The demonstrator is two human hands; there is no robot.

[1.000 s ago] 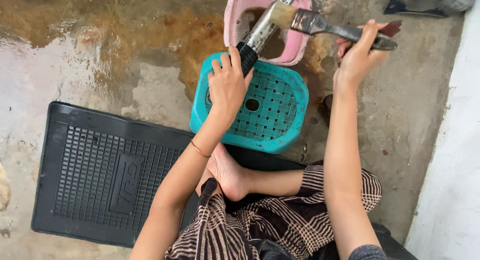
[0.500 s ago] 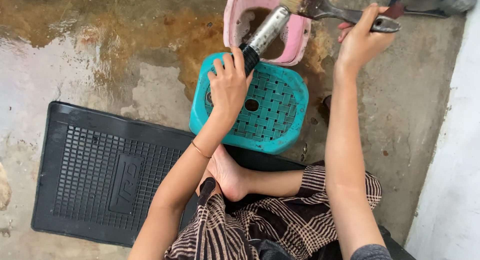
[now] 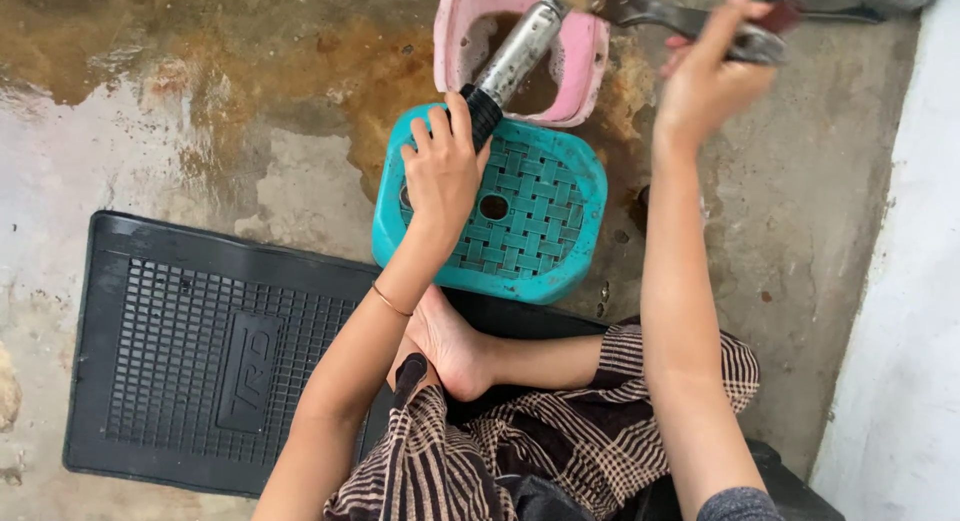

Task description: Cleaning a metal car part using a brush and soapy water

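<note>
My left hand [image 3: 440, 176] is clamped around the black ribbed grip of a metal tool [image 3: 510, 66], resting on the far left corner of the teal stool [image 3: 545, 251]. The tool's long axis runs from that grip up and to the right, its grey steel shaft reaching out over the pink basin [image 3: 580, 71] just past the stool's far edge. My right hand [image 3: 700, 81] is closed on the handle of a paintbrush [image 3: 650, 11], which lies almost crosswise to the shaft; its bristles meet the shaft's far end above the basin, so the right hand is the one working that end while the left only steadies it. The basin holds brown liquid, and rusty stain spreads over the wet concrete floor [image 3: 250, 181] around it. I count one tool, one brush, one basin, one stool. A single black rubber mat [image 3: 200, 351] lies on the floor near my left side, well apart from the basin.
</note>
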